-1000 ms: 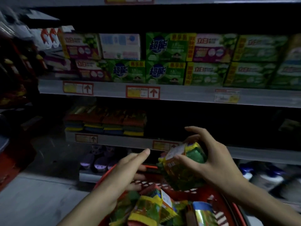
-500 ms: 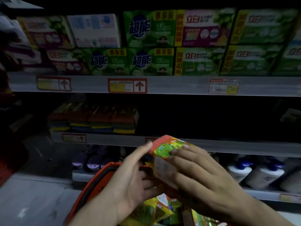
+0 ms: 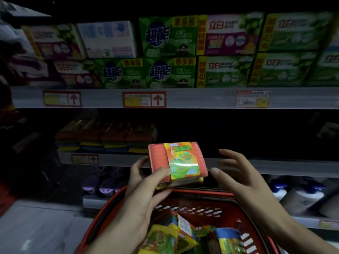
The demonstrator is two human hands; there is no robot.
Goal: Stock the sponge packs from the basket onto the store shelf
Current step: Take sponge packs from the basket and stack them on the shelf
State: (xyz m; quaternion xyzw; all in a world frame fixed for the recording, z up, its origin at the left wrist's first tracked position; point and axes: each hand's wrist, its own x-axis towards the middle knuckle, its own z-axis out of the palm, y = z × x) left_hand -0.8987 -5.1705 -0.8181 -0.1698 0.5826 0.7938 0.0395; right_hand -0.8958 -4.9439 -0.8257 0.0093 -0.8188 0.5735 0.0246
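A sponge pack (image 3: 177,162), orange-pink with a green and orange label band, is held flat above the red basket (image 3: 102,215). My left hand (image 3: 146,189) grips its left and near edge, thumb on top. My right hand (image 3: 236,175) hovers just right of the pack with fingers spread, not touching it. Several more sponge packs (image 3: 183,237) lie in the basket. On the middle shelf (image 3: 275,165), at its left, stands a row of stacked sponge packs (image 3: 108,136); the shelf space to their right is dark.
Green and purple soap boxes (image 3: 165,52) fill the upper shelf, with red price tags (image 3: 144,99) on its edge. White bottles with blue caps (image 3: 297,193) and purple items (image 3: 102,184) sit on the bottom shelf. Pale floor lies at lower left.
The pack passed from my right hand to my left and was turned label up. My right hand let go and opened beside it. The view dipped slightly.
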